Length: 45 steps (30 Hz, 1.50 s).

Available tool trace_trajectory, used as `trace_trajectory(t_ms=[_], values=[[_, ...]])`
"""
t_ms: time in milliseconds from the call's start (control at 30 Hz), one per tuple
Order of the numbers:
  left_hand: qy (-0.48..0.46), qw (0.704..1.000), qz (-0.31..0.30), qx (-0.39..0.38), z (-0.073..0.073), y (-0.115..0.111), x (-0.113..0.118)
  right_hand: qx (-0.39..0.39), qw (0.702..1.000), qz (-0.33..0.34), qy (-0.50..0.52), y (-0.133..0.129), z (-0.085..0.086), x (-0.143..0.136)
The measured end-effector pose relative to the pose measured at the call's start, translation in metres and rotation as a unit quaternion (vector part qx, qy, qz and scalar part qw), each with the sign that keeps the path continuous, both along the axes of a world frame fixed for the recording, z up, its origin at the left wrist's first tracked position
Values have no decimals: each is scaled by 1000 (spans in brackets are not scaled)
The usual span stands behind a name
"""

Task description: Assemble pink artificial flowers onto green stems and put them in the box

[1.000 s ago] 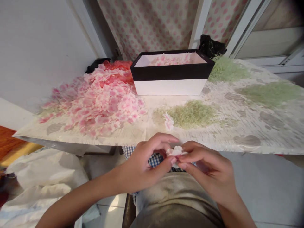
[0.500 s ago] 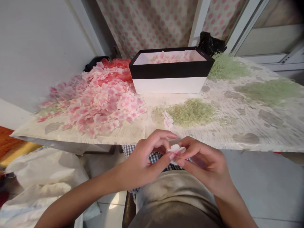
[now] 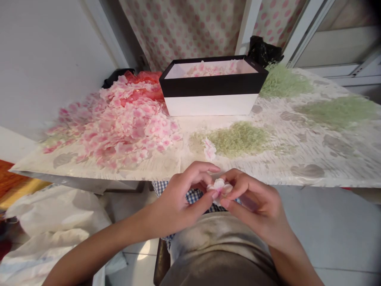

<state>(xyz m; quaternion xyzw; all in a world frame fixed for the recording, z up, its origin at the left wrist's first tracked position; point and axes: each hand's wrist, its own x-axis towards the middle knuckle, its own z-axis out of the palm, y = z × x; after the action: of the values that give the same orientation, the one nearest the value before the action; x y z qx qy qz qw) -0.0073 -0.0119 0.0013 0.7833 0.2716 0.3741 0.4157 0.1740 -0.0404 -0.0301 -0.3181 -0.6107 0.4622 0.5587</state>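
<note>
A small pale pink-and-white artificial flower (image 3: 219, 185) is held between my two hands, just in front of the table edge and above my lap. My left hand (image 3: 186, 194) grips its left side with the thumb on the petals; the index finger stretches out above. On the right, the thumb and index finger of my right hand (image 3: 256, 198) pinch close to the flower's centre and right petal. Whatever tiny part sits between those fingertips is too small to make out. Beyond my hands, a couple of loose flowers (image 3: 209, 149) lie against a pile of small green plastic pieces (image 3: 242, 139).
A large heap of pink flower petals (image 3: 131, 131) covers the table's left side, with a red bag (image 3: 145, 81) behind. At the back stands a black-and-white box (image 3: 211, 105) holding pink flowers. More green piles (image 3: 339, 113) lie right, on the patterned tablecloth (image 3: 306, 171).
Both hands stay almost in place with the flower between them. The flower seems slightly tilted. The whole view has shifted a little.
</note>
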Motion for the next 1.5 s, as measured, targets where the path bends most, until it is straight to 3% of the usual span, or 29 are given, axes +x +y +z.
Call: trace_trajectory(t_ms=[300, 433, 567, 633, 733, 867, 933, 1033, 1133, 1300, 1500], values=[[61, 996, 21, 69, -2, -3, -3, 17, 999, -11, -32, 0, 1, -1], [89, 981, 42, 167, 0, -7, -1, 25, 998, -15, -53, -4, -3, -1], [124, 947, 9, 297, 1, -11, 0, 4, 994, -41, -98, -7, -5, 0], [129, 938, 6, 321, 2, -10, 0, 4, 990, -44, -132, -5, -5, 3], [124, 939, 74, 314, 1, 3, -4, 40, 988, -49, -144, 2, -4, 10], [192, 904, 231, 303, -11, 40, -11, 52, 988, -85, -120, 11, -6, 22], [232, 903, 250, 262, -20, 60, -11, 42, 987, -89, -125, 12, -9, 25], [197, 930, 224, 216, -32, 80, -8, 23, 986, -84, -144, 13, -12, 25], [102, 958, 207, 170, -31, 84, -3, -2, 985, -81, -154, 12, -11, 22], [18, 984, 166, 61, -3, 54, 0, -16, 993, -51, -108, 1, 1, 23], [28, 999, 14, -8, 19, 12, 0, 47, 996, -43, -61, -15, 7, 29]])
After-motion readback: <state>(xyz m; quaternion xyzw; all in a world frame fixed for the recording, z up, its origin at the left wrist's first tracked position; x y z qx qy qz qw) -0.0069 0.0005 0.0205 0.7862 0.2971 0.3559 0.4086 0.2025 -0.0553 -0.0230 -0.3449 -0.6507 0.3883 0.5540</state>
